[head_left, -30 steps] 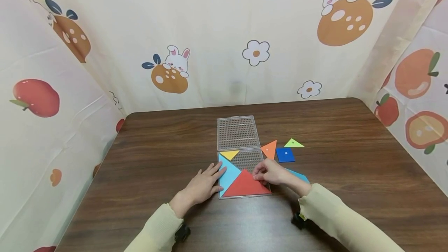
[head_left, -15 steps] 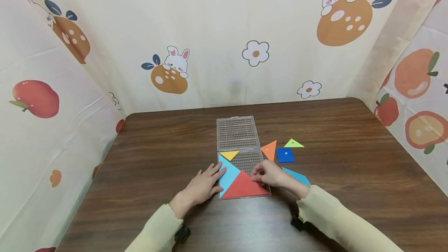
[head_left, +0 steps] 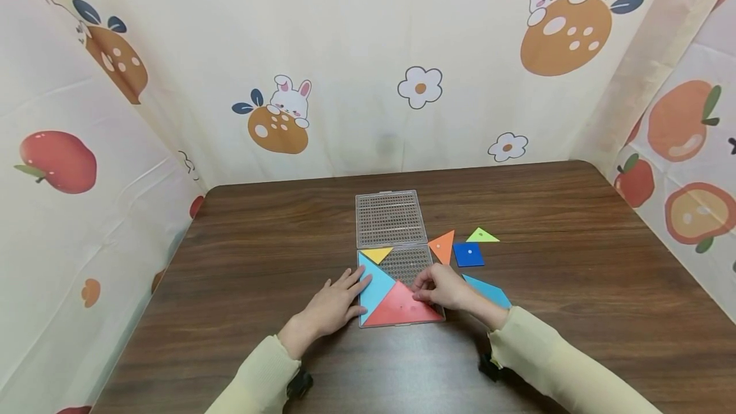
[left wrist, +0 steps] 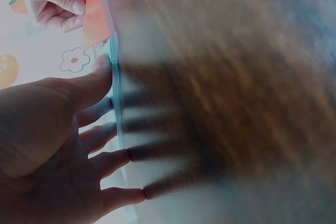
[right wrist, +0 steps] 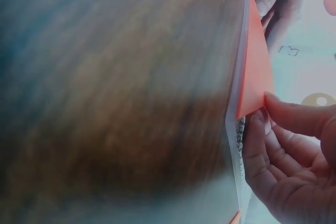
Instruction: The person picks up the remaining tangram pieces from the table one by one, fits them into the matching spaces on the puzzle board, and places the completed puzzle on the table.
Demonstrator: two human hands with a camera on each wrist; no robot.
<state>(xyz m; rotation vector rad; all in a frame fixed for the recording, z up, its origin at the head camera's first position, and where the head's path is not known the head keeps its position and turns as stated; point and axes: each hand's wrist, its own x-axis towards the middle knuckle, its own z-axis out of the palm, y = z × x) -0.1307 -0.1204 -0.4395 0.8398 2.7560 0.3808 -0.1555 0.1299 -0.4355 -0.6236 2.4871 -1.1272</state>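
In the head view, a clear hinged case (head_left: 405, 262) with a patterned grid lies opened flat. Its near half holds a light blue triangle (head_left: 375, 286) at the left and a small yellow triangle (head_left: 377, 253) at the upper left. My right hand (head_left: 445, 286) pinches the upper right edge of a large red tangram triangle (head_left: 393, 310) lying along the case's near side. In the right wrist view, the thumb (right wrist: 294, 116) touches the red piece's edge, with fingers curled beside it. My left hand (head_left: 332, 304) has spread fingers, its fingertips on the blue triangle and the case's left edge.
The case's other half (head_left: 391, 219) lies toward the back. Right of the case are an orange triangle (head_left: 443, 246), a dark blue square (head_left: 469, 254) and a light green triangle (head_left: 482, 235). Another blue piece (head_left: 487, 291) is partly hidden behind my right forearm.
The red triangle has shifted slightly left and toward the near edge, and its surface now looks paler with glare. My right hand moved slightly with it; the left hand has stayed put.
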